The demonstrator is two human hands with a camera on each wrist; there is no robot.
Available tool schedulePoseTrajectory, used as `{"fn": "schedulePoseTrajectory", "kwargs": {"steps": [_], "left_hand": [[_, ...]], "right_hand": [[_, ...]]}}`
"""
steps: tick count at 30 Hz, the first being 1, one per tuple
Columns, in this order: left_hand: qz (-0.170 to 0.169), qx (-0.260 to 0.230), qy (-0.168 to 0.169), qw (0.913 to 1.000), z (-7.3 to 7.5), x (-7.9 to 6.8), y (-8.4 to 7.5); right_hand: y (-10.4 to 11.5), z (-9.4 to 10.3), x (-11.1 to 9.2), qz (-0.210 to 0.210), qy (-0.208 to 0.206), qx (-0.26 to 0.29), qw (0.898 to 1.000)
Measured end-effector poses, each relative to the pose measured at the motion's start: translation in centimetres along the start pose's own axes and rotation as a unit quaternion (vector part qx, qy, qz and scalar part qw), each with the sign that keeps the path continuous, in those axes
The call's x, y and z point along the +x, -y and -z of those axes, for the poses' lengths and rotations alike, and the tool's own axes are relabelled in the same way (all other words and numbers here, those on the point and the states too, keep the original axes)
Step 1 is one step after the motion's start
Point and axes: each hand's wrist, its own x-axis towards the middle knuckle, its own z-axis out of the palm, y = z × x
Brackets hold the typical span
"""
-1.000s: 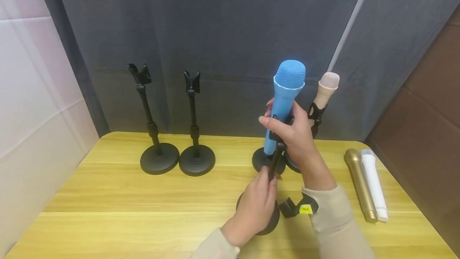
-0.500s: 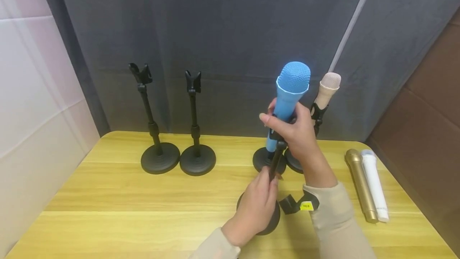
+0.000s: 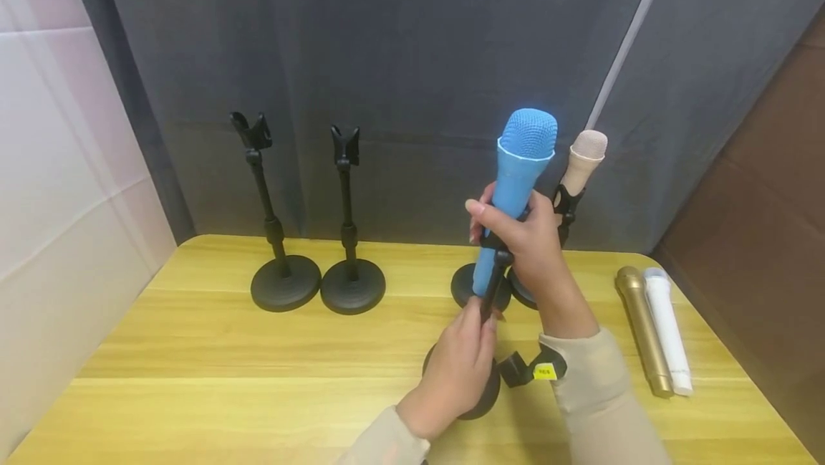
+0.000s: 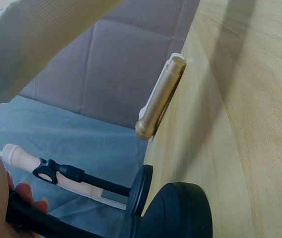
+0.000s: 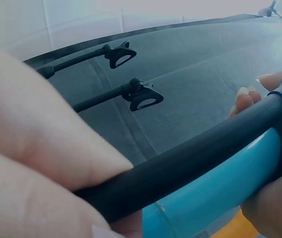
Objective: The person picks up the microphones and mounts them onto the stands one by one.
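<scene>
In the head view, a blue microphone (image 3: 518, 178) leans slightly right, its mesh head up, in the clip of a black stand. My right hand (image 3: 535, 239) grips the microphone and clip together, thumb across the front. Lower down, my left hand (image 3: 454, 365) holds the stand's pole (image 3: 493, 289) just above its round base (image 3: 486, 400), which it partly covers. The right wrist view shows the blue handle (image 5: 205, 193) running alongside the black pole (image 5: 180, 163), with left-hand fingers (image 5: 46, 124) pinching the pole. Most of the clip is hidden by the right hand.
Two stands with bare clips (image 3: 253, 134) are at the back left. Behind my right hand, a beige microphone (image 3: 583, 160) sits in another stand, beside a further black base (image 3: 464, 286). A gold microphone (image 3: 644, 336) and a white one (image 3: 670, 332) lie on the table's right side.
The blue microphone has slid down through the clip, its lower end now closer to my left hand. Its head has shifted slightly right. The left hand stays on the pole.
</scene>
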Motion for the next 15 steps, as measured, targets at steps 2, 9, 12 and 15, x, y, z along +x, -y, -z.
{"fn": "schedulePoseTrajectory", "kwargs": {"steps": [2,9,12,15], "left_hand": [[0.003,-0.002,0.002,1.0000,0.0,0.0,0.0],[-0.004,-0.007,0.017,0.9998,0.2,0.1,0.2],[-0.007,-0.013,0.028,0.9995,0.5,0.2,0.3],[-0.012,-0.019,0.035,0.9991,0.7,0.2,0.4]], "right_hand": [[0.0,0.0,-0.1,-0.006,0.001,0.002,1.000],[0.4,0.5,-0.6,-0.037,-0.009,-0.062,0.997],[0.6,1.1,-1.4,-0.041,-0.022,-0.110,0.993],[0.8,1.9,-2.5,-0.043,-0.043,-0.136,0.989]]}}
